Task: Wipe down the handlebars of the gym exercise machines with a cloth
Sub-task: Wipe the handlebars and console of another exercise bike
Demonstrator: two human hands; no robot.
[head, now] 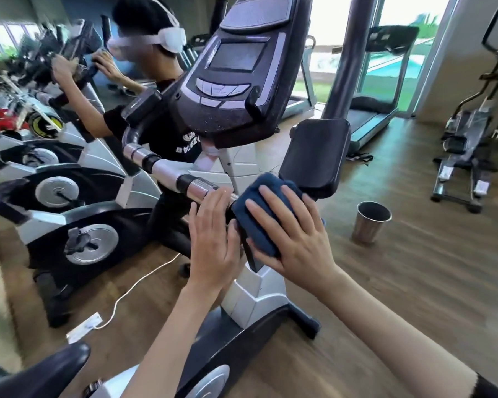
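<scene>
Dark blue cloth (270, 180) at frame centre, draped over the handlebar (167, 170) of an exercise bike (236, 67), right hand (293, 239) flat on it, fingers straight and spread, left hand (213, 239) just beside, fingers straight and pressed together, steel cup (370, 225) on floor at right.

Cloth (266, 209) dark blue; handlebar (167, 173) silver with black bands; console (236, 70) black; floor (414, 297) brown wood-grain.
</scene>
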